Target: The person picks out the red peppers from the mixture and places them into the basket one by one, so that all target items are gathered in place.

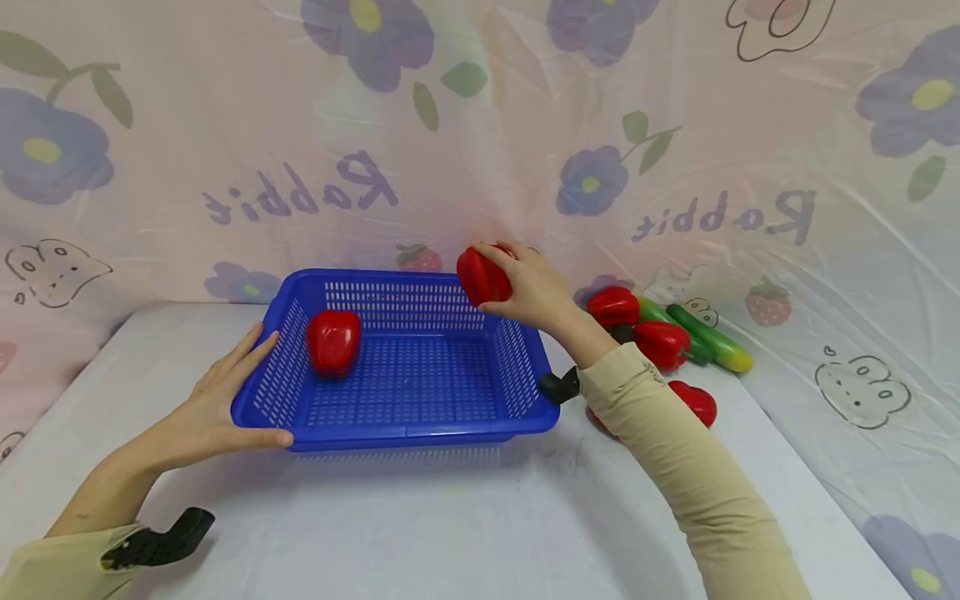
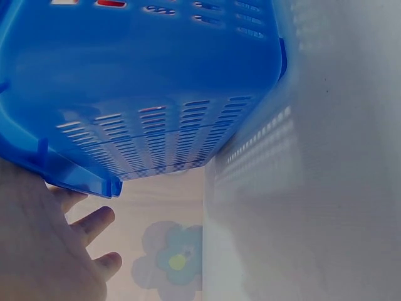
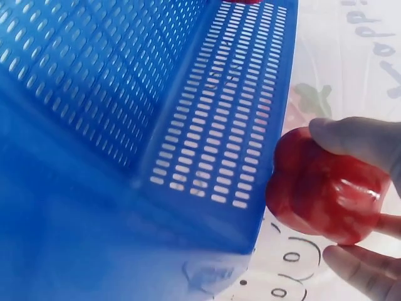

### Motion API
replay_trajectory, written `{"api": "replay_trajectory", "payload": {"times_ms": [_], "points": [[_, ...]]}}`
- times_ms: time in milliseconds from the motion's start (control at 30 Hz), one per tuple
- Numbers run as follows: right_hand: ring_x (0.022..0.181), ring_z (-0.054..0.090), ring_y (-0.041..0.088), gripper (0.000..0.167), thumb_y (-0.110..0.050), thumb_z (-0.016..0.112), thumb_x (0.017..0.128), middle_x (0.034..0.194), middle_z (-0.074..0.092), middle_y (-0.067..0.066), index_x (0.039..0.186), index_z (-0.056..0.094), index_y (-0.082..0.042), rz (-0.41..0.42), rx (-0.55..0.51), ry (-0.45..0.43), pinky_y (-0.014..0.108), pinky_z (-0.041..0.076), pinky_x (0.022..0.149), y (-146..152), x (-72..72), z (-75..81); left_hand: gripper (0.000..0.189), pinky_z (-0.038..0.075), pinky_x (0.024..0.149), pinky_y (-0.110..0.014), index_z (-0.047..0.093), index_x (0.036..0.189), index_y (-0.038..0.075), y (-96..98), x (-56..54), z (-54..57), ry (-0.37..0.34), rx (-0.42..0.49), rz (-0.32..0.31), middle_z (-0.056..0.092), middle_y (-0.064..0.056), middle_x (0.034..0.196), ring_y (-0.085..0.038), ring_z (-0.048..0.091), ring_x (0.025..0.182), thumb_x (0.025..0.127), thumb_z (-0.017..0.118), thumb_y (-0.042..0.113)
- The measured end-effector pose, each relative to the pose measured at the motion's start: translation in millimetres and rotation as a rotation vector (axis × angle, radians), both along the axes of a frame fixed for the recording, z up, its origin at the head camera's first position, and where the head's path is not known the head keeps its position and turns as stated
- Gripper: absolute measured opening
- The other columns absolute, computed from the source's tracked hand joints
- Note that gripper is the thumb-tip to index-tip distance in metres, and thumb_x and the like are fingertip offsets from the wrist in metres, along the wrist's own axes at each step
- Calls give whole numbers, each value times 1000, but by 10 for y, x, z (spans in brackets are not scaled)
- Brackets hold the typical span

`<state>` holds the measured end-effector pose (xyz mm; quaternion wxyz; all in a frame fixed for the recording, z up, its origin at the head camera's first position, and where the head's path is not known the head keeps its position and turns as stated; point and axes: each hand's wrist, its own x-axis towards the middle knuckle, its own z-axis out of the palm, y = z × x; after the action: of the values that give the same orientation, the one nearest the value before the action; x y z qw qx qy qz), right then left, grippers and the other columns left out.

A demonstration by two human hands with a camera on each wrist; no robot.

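A blue plastic basket (image 1: 420, 433) with slotted walls stands on the white table. One red bell pepper (image 1: 333, 342) lies inside it, toward the left end. My left hand (image 1: 213, 408) rests against the basket's left end, fingers spread and straight along the rim, thumb reaching to the front corner. With my right hand (image 1: 536, 287) I grip another red bell pepper (image 1: 478, 279) by its sides, over the back right part of the rim. In the right wrist view this held pepper (image 3: 326, 188) overlaps the basket's wall edge, thumb on one side and fingers on the other.
Right of the basket lie several more red bell peppers (image 1: 660, 346), partly behind my right forearm. Beside them are green cucumber-like vegetables (image 1: 712, 337), one with a yellow end. A printed curtain (image 1: 480, 125) hangs close behind the table (image 1: 450, 517).
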<state>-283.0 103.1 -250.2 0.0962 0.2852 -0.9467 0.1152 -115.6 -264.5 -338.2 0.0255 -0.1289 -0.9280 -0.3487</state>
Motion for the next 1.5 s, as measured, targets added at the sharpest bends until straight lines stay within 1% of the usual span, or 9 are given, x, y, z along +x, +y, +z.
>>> {"api": "replay_trajectory", "payload": {"times_ms": [100, 267, 400, 567, 800, 967, 1200, 1500], "points": [[127, 46, 36, 86, -36, 78, 77, 147, 40, 13, 150, 33, -27, 14, 4, 3, 50, 54, 90, -45, 1, -17, 119, 17, 88, -85, 5, 156, 21, 1, 0, 1, -3, 1, 0, -10, -11, 162, -53, 1, 140, 66, 82, 33], [125, 48, 35, 86, -35, 78, 77, 145, 41, 14, 149, 34, -27, 45, -17, -12, 50, 54, 90, -117, 2, -72, 118, 18, 87, -85, 5, 156, 21, 0, -8, 4, -7, 3, -3, -10, -11, 162, -53, 0, 140, 67, 81, 33], [123, 50, 35, 84, -36, 78, 77, 144, 43, 14, 149, 36, -24, 65, -19, -2, 50, 54, 91, -185, 6, -111, 118, 17, 88, -85, 5, 156, 21, 3, -10, -2, -9, 5, 1, -10, -10, 162, -53, 1, 141, 67, 81, 34], [123, 51, 34, 83, -35, 77, 78, 144, 43, 14, 149, 35, -23, 88, -30, -28, 48, 54, 91, -263, 14, -158, 118, 16, 88, -85, 5, 156, 21, 6, -8, -7, -7, 3, -1, -11, -10, 162, -53, 0, 141, 67, 81, 33], [124, 49, 33, 85, -36, 78, 77, 143, 44, 13, 149, 35, -25, 86, -34, -56, 47, 55, 90, -371, 23, -214, 118, 17, 88, -85, 5, 156, 21, -6, -4, -9, -9, 4, 7, -10, -11, 162, -53, 0, 141, 66, 81, 33], [121, 52, 34, 84, -37, 77, 78, 144, 43, 12, 149, 34, -27, 80, -32, -76, 47, 55, 88, -450, 41, -256, 118, 16, 88, -86, 5, 156, 19, -7, 2, -20, -8, 8, 6, -11, -11, 162, -54, 0, 140, 66, 81, 32], [124, 50, 32, 84, -35, 78, 78, 144, 43, 12, 149, 34, -28, 83, -67, -123, 46, 55, 89, -555, 66, -314, 119, 15, 88, -86, 5, 156, 19, 1, 4, -14, -2, 9, 7, -10, -11, 162, -54, 0, 140, 66, 81, 32], [124, 50, 31, 85, -36, 77, 78, 149, 38, 10, 150, 32, -32, 64, -35, -157, 47, 54, 91, -680, 77, -344, 118, 15, 88, -86, 5, 156, 20, 5, 0, -3, 3, 11, -1, -10, -10, 162, -54, 1, 140, 66, 82, 32]]}}
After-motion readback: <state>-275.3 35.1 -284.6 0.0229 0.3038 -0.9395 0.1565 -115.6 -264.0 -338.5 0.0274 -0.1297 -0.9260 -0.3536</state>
